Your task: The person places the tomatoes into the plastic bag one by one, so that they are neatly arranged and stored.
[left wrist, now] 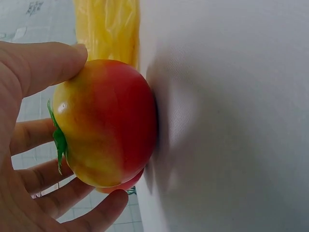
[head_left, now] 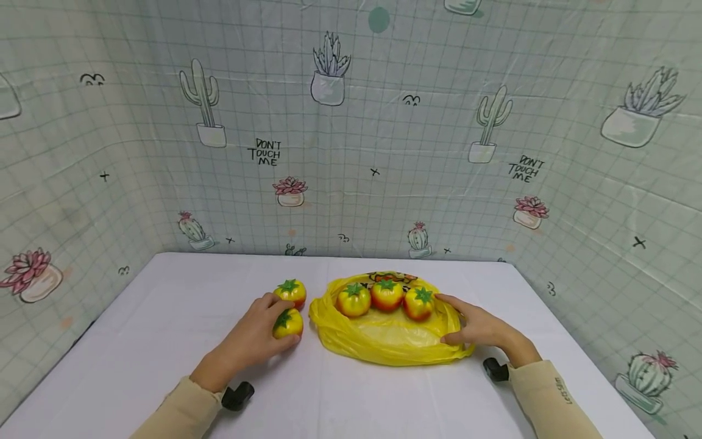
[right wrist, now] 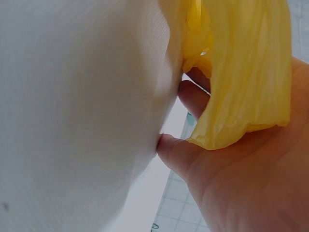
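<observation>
My left hand [head_left: 259, 330] is around a red-and-yellow tomato [left wrist: 108, 123] with a green leafy top. The thumb presses one side, and the fingers [left wrist: 41, 176] spread along the other. Just behind it sits a second tomato [head_left: 292, 291], which my fingertips overlap in the head view. A yellow plastic bag [head_left: 378, 347] lies with its mouth spread wide, holding a left tomato [head_left: 353, 300], a middle tomato [head_left: 386, 296] and a right tomato [head_left: 418, 304]. At the bag's right side, my right hand [head_left: 482, 323] holds the rim, thumb in front and fingers behind.
A white cloth covers the table [head_left: 164, 341]. Grid-patterned curtains [head_left: 351, 140] with cactus drawings enclose the back and both sides. A black wrist camera [head_left: 238, 396] is on the left wrist and another black camera [head_left: 496, 369] on the right.
</observation>
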### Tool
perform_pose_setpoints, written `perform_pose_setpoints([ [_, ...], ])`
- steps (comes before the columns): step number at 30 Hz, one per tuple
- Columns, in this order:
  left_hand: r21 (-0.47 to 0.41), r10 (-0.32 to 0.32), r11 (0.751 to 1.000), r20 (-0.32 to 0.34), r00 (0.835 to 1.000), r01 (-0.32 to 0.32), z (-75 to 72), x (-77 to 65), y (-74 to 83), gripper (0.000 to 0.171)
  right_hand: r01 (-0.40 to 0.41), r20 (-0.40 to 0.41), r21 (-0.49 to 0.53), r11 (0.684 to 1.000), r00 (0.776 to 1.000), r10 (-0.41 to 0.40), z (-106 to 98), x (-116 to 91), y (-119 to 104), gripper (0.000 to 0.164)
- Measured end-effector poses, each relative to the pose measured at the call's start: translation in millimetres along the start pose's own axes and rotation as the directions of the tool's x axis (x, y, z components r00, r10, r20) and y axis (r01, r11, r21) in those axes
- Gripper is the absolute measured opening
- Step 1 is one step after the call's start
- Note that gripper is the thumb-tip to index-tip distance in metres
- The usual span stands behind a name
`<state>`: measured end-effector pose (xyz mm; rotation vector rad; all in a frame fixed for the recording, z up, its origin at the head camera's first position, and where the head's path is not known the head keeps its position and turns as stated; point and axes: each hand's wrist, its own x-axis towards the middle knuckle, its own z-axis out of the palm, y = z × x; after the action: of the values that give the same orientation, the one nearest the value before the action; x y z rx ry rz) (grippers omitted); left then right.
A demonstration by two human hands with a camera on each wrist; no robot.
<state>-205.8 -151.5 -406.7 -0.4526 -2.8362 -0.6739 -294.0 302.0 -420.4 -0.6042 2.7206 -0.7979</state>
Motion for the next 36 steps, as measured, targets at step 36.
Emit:
perform_pose_setpoints([
  [36,-0.005,0.039,0.999,-0.012,0.999,-0.039,-2.3,0.6,3.3,0.056,-0.027,-0.004,0.012,1.000,1.000,0.027,0.4,0.3,0.1,0.096],
])
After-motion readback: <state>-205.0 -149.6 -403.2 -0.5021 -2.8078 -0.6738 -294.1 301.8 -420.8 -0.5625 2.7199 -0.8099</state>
